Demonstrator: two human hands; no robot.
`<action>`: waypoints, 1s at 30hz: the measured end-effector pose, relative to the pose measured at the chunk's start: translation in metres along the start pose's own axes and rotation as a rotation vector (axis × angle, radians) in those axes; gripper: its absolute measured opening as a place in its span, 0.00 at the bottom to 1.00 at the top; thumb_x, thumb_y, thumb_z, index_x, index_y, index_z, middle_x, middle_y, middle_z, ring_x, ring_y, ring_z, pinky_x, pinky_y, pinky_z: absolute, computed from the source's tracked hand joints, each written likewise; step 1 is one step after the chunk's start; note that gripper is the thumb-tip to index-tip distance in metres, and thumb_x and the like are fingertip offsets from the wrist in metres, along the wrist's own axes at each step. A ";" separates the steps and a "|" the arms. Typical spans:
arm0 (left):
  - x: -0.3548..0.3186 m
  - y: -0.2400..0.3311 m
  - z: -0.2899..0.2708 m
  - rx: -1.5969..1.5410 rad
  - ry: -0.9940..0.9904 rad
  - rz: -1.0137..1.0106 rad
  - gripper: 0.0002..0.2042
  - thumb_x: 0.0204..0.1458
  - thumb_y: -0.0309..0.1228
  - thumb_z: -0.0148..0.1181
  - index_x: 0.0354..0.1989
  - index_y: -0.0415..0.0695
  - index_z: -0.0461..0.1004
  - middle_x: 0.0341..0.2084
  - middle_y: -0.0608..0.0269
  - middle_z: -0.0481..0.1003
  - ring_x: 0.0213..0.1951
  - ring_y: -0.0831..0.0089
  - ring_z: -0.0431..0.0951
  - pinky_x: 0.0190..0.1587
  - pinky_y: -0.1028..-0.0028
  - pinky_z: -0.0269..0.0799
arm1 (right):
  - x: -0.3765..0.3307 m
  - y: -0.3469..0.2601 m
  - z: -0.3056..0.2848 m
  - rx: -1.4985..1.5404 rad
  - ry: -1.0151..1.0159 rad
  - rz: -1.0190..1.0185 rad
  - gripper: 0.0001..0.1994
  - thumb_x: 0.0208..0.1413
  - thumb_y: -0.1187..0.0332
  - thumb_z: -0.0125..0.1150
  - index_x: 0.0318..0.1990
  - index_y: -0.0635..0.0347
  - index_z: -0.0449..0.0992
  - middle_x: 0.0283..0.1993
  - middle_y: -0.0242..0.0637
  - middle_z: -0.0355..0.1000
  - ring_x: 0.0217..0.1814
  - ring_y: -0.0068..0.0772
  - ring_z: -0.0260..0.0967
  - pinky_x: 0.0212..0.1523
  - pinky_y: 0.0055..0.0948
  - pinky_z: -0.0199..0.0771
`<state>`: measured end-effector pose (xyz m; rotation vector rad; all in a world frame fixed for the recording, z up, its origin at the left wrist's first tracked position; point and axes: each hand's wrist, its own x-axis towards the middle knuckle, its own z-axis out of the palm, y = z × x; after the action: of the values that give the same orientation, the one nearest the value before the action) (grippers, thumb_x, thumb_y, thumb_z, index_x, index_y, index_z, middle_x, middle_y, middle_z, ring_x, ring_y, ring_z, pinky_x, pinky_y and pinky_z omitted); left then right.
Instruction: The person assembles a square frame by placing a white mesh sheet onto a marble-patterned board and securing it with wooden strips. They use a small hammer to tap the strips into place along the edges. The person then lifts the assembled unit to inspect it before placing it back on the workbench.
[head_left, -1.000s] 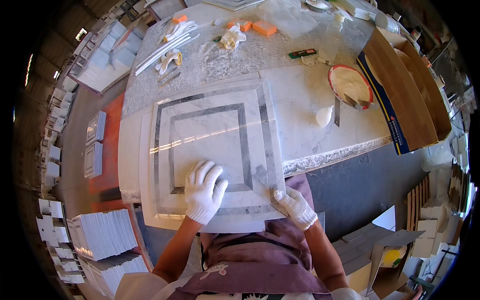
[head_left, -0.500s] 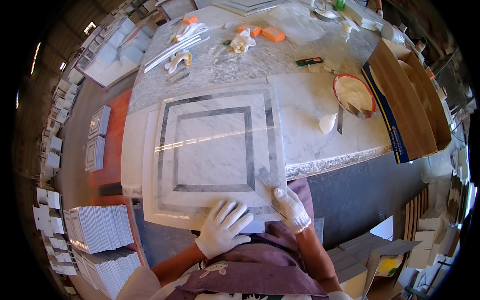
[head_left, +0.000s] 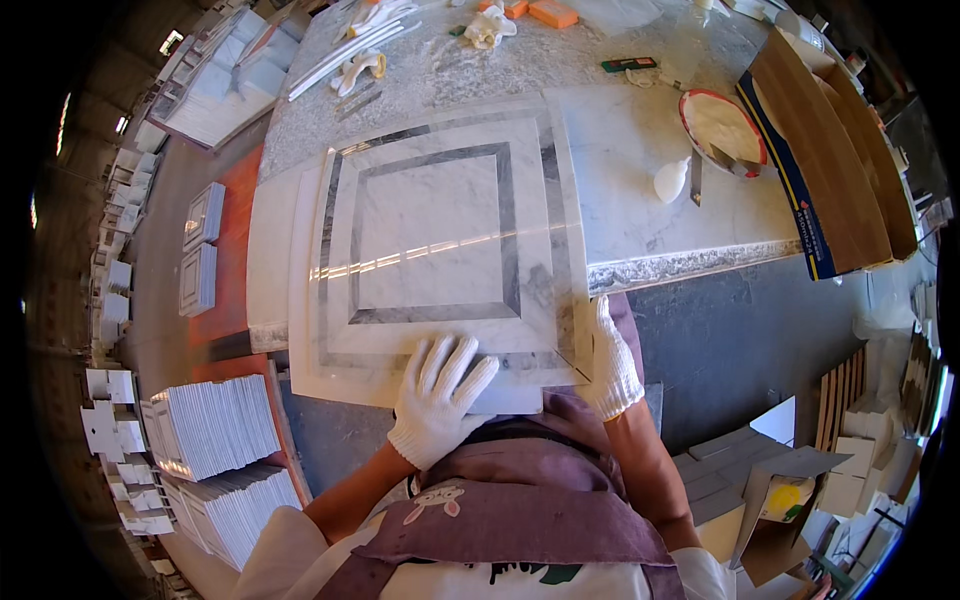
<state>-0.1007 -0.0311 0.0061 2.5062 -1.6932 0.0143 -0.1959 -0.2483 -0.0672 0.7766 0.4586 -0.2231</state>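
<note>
- Mid-frame, a white, grey-banded panel (head_left: 432, 225) is gleaming.
- Left hand (head_left: 436, 400), spread, is touching its bottom edge.
- Right hand (head_left: 613, 362) is touching its side, grip unclear.

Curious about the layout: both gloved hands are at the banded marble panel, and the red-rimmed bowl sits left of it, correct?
Not quite: the head view shows the red-rimmed bowl right of the banded marble panel. The gloved left hand and right hand are indeed at the panel.

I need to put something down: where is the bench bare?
Bare: the marble surface between inlaid panel and white bulb, to the front edge. Crowded: right, by red-rimmed bowl and carton; far side, by loose gloves and orange blocks.
</note>
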 end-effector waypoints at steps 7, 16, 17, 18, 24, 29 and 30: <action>0.001 -0.001 0.009 0.010 -0.014 0.001 0.35 0.35 0.45 0.74 0.57 0.52 0.73 0.61 0.52 0.65 0.63 0.47 0.63 0.66 0.44 0.54 | 0.001 0.000 0.001 -1.086 -0.115 -0.312 0.22 0.68 0.53 0.52 0.61 0.55 0.70 0.55 0.28 0.72 0.54 0.25 0.69 0.52 0.24 0.73; 0.002 -0.003 0.014 -0.010 0.009 0.006 0.33 0.34 0.43 0.74 0.55 0.52 0.73 0.59 0.52 0.65 0.63 0.48 0.62 0.65 0.44 0.56 | 0.009 -0.018 -0.003 -1.181 0.010 -0.262 0.19 0.66 0.56 0.55 0.57 0.57 0.73 0.50 0.28 0.73 0.48 0.24 0.71 0.50 0.25 0.73; 0.002 -0.002 0.015 -0.014 0.007 0.003 0.33 0.34 0.43 0.74 0.54 0.52 0.73 0.59 0.52 0.65 0.63 0.48 0.62 0.65 0.44 0.56 | 0.007 -0.022 -0.001 -1.274 -0.046 -0.260 0.18 0.66 0.57 0.56 0.56 0.58 0.73 0.49 0.28 0.74 0.46 0.23 0.71 0.49 0.24 0.73; 0.003 -0.003 0.015 -0.011 0.011 0.007 0.33 0.34 0.43 0.74 0.54 0.52 0.74 0.59 0.52 0.66 0.62 0.48 0.63 0.65 0.44 0.56 | 0.009 -0.026 -0.002 -1.259 -0.042 -0.282 0.18 0.65 0.58 0.58 0.55 0.58 0.74 0.48 0.28 0.74 0.46 0.23 0.71 0.49 0.24 0.73; 0.004 -0.004 0.020 0.020 0.079 0.026 0.30 0.34 0.44 0.73 0.50 0.52 0.76 0.56 0.52 0.68 0.59 0.48 0.66 0.61 0.44 0.60 | 0.008 -0.025 0.005 -1.362 -0.003 -0.347 0.16 0.61 0.60 0.63 0.50 0.63 0.77 0.44 0.27 0.74 0.44 0.19 0.69 0.46 0.22 0.71; 0.006 -0.004 0.017 0.031 0.102 0.032 0.28 0.36 0.46 0.71 0.50 0.53 0.76 0.55 0.52 0.69 0.57 0.50 0.67 0.60 0.45 0.62 | 0.006 -0.026 0.003 -1.468 -0.041 -0.381 0.19 0.63 0.58 0.61 0.53 0.65 0.75 0.45 0.27 0.74 0.44 0.17 0.68 0.46 0.21 0.70; 0.005 -0.005 0.018 0.031 0.104 0.034 0.28 0.36 0.46 0.71 0.50 0.53 0.76 0.54 0.52 0.69 0.57 0.50 0.67 0.60 0.45 0.62 | 0.005 -0.028 0.004 -1.489 -0.042 -0.365 0.19 0.63 0.58 0.61 0.53 0.65 0.75 0.45 0.27 0.74 0.44 0.18 0.68 0.47 0.22 0.70</action>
<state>-0.0955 -0.0363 -0.0114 2.4518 -1.7064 0.1720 -0.1999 -0.2702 -0.0847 -0.7726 0.5757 -0.1739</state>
